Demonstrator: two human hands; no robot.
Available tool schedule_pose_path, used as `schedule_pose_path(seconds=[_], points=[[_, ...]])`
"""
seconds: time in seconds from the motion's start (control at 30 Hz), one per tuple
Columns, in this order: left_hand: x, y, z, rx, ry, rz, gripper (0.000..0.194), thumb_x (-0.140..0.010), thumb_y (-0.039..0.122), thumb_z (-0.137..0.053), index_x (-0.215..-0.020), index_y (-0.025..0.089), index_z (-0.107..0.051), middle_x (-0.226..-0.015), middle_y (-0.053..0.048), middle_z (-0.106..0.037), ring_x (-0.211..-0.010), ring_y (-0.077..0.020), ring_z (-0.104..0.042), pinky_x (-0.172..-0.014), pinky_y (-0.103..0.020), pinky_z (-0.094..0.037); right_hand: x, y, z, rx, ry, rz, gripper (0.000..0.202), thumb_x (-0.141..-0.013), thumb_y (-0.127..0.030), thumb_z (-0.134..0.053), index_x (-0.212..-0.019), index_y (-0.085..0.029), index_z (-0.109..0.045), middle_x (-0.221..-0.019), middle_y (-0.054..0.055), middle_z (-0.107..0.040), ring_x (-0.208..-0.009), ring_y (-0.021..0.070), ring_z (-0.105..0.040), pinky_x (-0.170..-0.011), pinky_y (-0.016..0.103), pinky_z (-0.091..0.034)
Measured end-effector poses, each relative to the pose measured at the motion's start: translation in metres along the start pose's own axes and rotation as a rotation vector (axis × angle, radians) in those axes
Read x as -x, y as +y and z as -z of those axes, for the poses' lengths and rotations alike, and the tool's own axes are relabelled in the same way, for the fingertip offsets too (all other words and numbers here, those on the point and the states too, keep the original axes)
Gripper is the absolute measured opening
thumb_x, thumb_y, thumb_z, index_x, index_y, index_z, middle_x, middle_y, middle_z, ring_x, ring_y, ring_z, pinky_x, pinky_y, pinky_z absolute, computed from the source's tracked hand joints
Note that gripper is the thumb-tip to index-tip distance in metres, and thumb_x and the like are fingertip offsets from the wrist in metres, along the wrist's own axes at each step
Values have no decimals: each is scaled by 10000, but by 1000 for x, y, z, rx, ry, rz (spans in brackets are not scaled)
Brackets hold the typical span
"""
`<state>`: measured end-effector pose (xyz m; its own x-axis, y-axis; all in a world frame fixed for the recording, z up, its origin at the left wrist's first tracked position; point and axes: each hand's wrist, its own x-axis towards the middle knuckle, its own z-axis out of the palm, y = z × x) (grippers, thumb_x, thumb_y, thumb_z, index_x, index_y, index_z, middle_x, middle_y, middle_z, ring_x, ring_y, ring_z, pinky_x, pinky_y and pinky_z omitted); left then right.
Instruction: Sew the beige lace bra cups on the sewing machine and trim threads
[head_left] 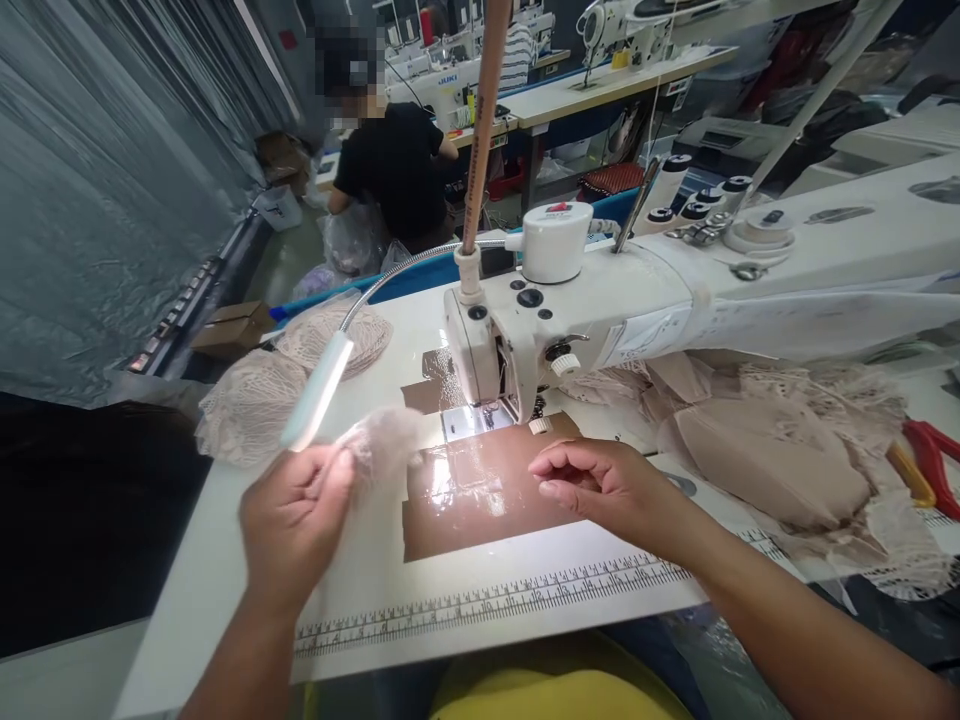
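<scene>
My left hand (296, 520) pinches a small piece of pale, sheer fabric (382, 445), blurred by motion, just left of the needle area. Over the right part of the brown taped patch (480, 490) hovers my right hand (592, 485), its fingers curled with a gap to the thumb and nothing between them. Behind both hands stands a white sewing machine (472, 345), with no fabric visible under its presser foot. A lit lamp (319, 390) on a bendable neck shines beside my left hand.
Lace cups (251, 405) are stacked at the left. Beige fabric pieces (765, 460) lie at the right, beside red-handled scissors (934, 460). A ruler strip (487, 605) runs along the front edge. Thread cones (671, 180) stand behind the machine; a person in black (390, 170) sits beyond.
</scene>
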<state>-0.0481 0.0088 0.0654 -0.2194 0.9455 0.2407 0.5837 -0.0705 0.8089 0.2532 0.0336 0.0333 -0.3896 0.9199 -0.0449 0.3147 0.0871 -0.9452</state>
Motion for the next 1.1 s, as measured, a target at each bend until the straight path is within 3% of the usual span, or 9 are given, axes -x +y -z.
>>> schedule_pose_path(seconds=[0.07,0.1,0.23,0.33,0.47,0.63,0.8,0.9,1.1], points=[[-6,2,-27,-233,6,-261,197,-775,272,-629,-600,196,-579,-607,-8,-480,-634,-162,-420,-642,-279,-338,-5,-2,2,120,-10,8,152,-807,-263,-574,-874,-228,-706,-875,31,-707,-759,182,-647,-632,267,-503],[-8,2,-47,-291,-57,-334,194,-783,264,-604,-604,198,-567,-641,-24,-499,-662,-178,-429,-677,-300,-343,-8,-4,2,185,-20,21,169,-821,-252,-552,-886,-235,-707,-875,26,-707,-758,182,-643,-628,270,-492],[0,0,-129,-277,-335,-331,271,-816,163,-466,-549,208,-451,-559,-32,-378,-617,-217,-406,-627,-344,-328,-23,-6,-4,429,-66,105,252,-855,-168,-473,-914,-242,-707,-839,20,-701,-764,187,-624,-659,282,-456],[15,-1,-155,-248,-374,-335,241,-780,121,-477,-557,209,-454,-543,-25,-346,-594,-224,-403,-622,-366,-340,-31,2,-14,573,-100,133,318,-843,-78,-427,-968,-209,-687,-867,40,-686,-775,180,-604,-674,273,-435],[21,11,-138,-303,-434,-429,175,-804,156,-498,-637,175,-547,-590,-70,-458,-619,-233,-448,-629,-382,-365,-32,17,-30,794,-147,173,296,-806,-19,-437,-926,-159,-669,-886,66,-642,-767,175,-562,-660,271,-405],[-1,21,-103,-290,-745,-471,287,-918,228,-405,-712,172,-598,-675,-68,-600,-640,-193,-548,-621,-328,-457,-31,30,-42,1016,-72,272,231,-829,-30,-477,-880,-151,-668,-869,73,-626,-764,174,-535,-637,280,-382],[-9,0,-110,-412,-533,-701,284,-911,198,-405,-1041,115,-643,-1126,-159,-652,-918,-245,-615,-751,-378,-527,-33,37,-46,1094,45,316,220,-877,-75,-478,-942,-156,-671,-865,69,-639,-718,167,-532,-605,290,-377],[-13,-13,-120,-484,-507,-814,301,-900,159,-409,-1075,86,-643,-1092,-172,-668,-881,-246,-618,-726,-378,-526,-37,33,-46,1108,31,248,274,-870,-61,-468,-1043,-159,-657,-900,83,-651,-725,173,-539,-590,294,-370],[-30,-22,-124,-495,-526,-811,315,-926,169,-387,-1039,77,-667,-1001,-166,-692,-855,-249,-584,-740,-385,-516,-43,22,-46,1112,20,93,314,-871,-105,-480,-1132,-189,-632,-892,93,-651,-750,196,-546,-559,304,-334]])
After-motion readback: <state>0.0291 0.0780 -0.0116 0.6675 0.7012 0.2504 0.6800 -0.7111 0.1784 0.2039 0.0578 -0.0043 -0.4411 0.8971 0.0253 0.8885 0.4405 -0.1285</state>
